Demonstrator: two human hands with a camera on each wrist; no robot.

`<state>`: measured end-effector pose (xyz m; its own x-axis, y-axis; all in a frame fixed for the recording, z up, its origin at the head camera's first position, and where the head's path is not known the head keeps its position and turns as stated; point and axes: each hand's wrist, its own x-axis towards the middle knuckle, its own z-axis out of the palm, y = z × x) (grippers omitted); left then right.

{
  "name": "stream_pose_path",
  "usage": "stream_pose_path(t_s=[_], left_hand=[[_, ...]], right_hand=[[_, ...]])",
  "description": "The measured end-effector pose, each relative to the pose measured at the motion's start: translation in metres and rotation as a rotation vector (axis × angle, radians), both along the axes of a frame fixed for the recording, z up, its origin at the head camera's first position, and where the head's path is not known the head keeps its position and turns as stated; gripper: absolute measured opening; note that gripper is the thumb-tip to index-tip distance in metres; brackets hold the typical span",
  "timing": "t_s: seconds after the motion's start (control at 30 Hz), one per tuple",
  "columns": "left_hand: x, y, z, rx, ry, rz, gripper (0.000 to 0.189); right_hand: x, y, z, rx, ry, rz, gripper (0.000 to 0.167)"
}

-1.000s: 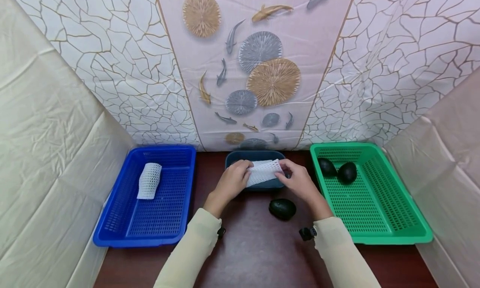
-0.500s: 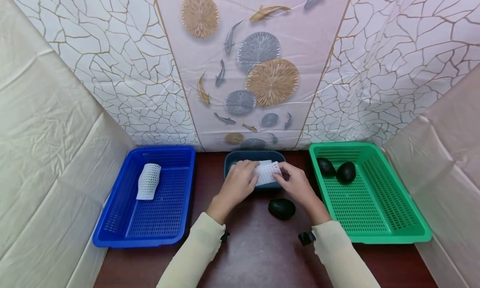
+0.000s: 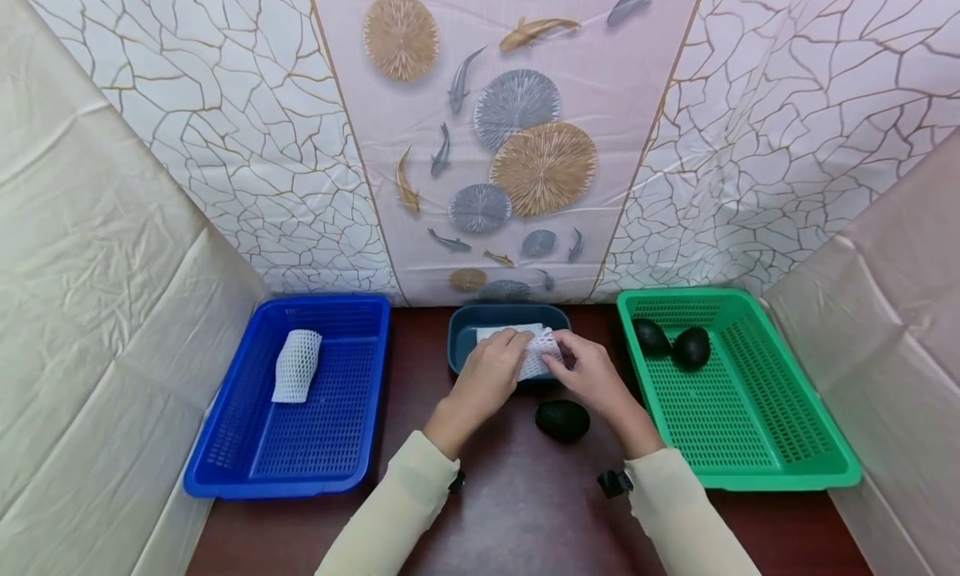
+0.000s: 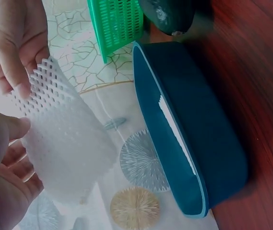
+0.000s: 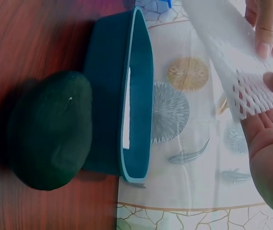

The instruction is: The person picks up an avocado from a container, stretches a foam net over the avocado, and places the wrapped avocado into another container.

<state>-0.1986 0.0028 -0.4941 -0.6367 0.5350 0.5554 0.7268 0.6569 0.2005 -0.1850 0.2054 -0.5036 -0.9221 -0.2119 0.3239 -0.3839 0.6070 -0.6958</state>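
Note:
A white foam net sleeve (image 3: 536, 361) is stretched between both hands over the small teal tub (image 3: 455, 343). My left hand (image 3: 489, 369) grips the body of the sleeve with thumb and fingers. At its open, meshed end, my right hand (image 3: 592, 369) pinches the edge, with the thumb on top and fingers beneath in the right wrist view. More white foam netting (image 4: 174, 132) lies inside the tub. One dark green avocado (image 5: 52, 132) rests on the table in front of the tub, just below the right hand.
A blue basket (image 3: 277, 483) on the left holds an avocado-sized bulge in another foam net sleeve (image 3: 297, 366). The green basket (image 3: 780, 478) on the right contains two dark avocados (image 3: 691, 348). Patterned cloth (image 3: 502, 142) hangs behind the table.
My left hand has slid right along the foam net sleeve, close to the right hand, covering more of it. The right hand stays at the sleeve's end. The avocados have not moved.

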Motion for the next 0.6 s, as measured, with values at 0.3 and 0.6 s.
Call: stream_pose_path(t_s=[0.3,0.6], left_hand=[[0.004,-0.002,-0.001,0.121,-0.091,0.015,0.025],[0.003,-0.009,0.006,0.209,-0.108,0.072,0.021]], right_hand=[[0.008,0.003,-0.009,0.141,-0.097,0.063,0.040],[0.008,0.005,-0.019,0.204,-0.120,0.122,0.020]])
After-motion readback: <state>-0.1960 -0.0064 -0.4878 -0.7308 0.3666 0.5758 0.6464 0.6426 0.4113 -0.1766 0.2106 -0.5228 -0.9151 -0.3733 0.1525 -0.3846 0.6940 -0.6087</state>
